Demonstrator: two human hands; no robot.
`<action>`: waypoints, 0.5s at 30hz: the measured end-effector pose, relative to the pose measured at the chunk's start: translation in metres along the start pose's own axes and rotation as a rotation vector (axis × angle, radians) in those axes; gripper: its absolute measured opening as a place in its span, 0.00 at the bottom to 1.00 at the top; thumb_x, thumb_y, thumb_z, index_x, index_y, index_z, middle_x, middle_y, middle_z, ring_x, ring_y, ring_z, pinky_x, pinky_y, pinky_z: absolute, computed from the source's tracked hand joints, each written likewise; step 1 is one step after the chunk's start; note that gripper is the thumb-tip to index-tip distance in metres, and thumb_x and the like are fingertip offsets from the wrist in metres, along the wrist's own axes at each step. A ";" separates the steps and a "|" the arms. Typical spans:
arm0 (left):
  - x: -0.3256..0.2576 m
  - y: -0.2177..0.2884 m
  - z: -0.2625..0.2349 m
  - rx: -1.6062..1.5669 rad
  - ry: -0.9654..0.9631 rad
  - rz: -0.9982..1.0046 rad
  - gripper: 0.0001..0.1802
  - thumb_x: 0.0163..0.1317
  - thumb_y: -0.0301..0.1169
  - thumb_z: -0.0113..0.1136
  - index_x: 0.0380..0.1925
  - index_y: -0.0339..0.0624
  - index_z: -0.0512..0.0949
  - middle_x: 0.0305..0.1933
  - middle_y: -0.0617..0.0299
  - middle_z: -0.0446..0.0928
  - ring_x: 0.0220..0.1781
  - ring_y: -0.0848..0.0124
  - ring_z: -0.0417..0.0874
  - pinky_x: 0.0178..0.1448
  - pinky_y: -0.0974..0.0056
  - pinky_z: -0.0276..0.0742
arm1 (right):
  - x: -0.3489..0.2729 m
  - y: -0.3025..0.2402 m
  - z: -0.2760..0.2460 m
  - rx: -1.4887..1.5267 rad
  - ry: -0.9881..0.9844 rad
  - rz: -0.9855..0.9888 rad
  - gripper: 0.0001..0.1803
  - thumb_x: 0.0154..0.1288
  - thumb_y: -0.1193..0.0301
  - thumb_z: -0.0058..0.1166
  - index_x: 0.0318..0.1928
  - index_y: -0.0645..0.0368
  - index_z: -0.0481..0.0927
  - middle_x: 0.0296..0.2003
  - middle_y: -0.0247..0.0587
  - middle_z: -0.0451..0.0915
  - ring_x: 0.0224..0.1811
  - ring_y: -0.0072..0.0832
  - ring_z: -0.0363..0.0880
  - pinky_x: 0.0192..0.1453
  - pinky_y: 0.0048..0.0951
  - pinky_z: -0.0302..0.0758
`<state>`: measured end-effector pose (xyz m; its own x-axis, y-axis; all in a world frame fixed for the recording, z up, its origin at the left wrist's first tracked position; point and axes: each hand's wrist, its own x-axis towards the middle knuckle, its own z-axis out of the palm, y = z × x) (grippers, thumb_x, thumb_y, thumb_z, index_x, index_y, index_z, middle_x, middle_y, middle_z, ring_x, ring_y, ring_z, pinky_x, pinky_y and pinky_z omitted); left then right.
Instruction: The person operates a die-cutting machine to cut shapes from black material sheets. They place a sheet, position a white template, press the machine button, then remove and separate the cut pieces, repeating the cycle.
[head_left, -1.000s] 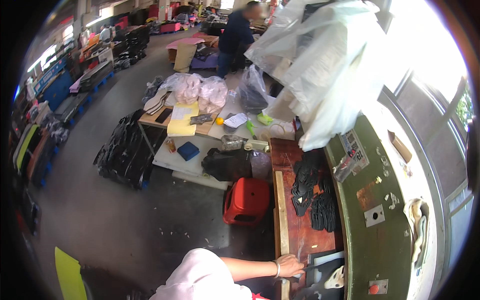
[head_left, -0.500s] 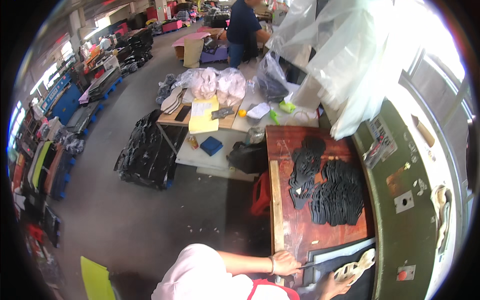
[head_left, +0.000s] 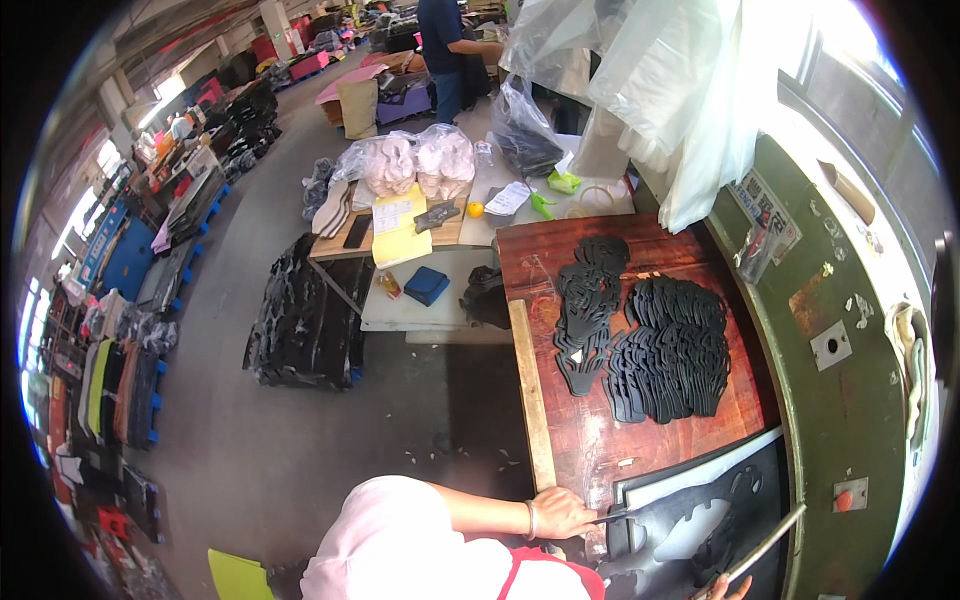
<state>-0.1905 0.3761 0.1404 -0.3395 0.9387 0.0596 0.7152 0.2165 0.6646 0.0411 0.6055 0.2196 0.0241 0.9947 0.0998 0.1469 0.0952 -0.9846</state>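
On the red-brown desk (head_left: 580, 440), the left hand (head_left: 563, 513) pinches a dark strip (head_left: 615, 516) beside the cut-out black sheet (head_left: 720, 490), perhaps steadying it, while the right hand (head_left: 727, 590) (partly cropped) closes its fingers round a slanting pale bar (head_left: 768, 542), seemingly keeping the cut-outs uncovered.

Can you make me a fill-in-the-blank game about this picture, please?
1. The person's right hand, holding a long pale thing, shows at the picture's ____ edge.
2. The cut pieces piled on the reddish-brown tabletop are coloured ____.
3. The phone-like rectangle lies to the ____ of the yellow paper.
4. The folded bundle on the low white shelf is coloured ____.

Missing words: bottom; black; left; blue.
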 end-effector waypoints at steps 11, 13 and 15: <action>0.007 0.000 -0.016 0.280 0.065 0.370 0.12 0.59 0.42 0.56 0.21 0.51 0.76 0.21 0.66 0.75 0.23 0.65 0.79 0.23 0.59 0.74 | -0.028 -0.033 -0.070 0.093 0.192 -0.030 0.38 0.51 0.62 0.61 0.62 0.58 0.62 0.46 0.37 0.71 0.36 0.21 0.68 0.36 0.26 0.68; 0.012 0.003 -0.016 0.185 0.042 0.273 0.12 0.57 0.40 0.61 0.19 0.49 0.75 0.18 0.62 0.73 0.23 0.64 0.79 0.24 0.58 0.73 | -0.035 -0.033 -0.071 0.174 0.152 -0.055 0.40 0.47 0.67 0.65 0.62 0.59 0.63 0.45 0.37 0.72 0.43 0.24 0.70 0.46 0.25 0.68; 0.016 0.006 -0.016 0.198 0.033 0.177 0.16 0.57 0.42 0.62 0.18 0.47 0.72 0.18 0.58 0.73 0.22 0.59 0.77 0.27 0.56 0.72 | -0.039 -0.025 -0.068 0.255 0.114 -0.055 0.40 0.45 0.74 0.66 0.60 0.59 0.63 0.48 0.38 0.72 0.50 0.28 0.72 0.53 0.27 0.69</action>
<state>-0.2014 0.3882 0.1572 -0.2162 0.9581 0.1880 0.8695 0.1014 0.4834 0.1038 0.5620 0.2501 0.1364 0.9784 0.1556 -0.1022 0.1701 -0.9801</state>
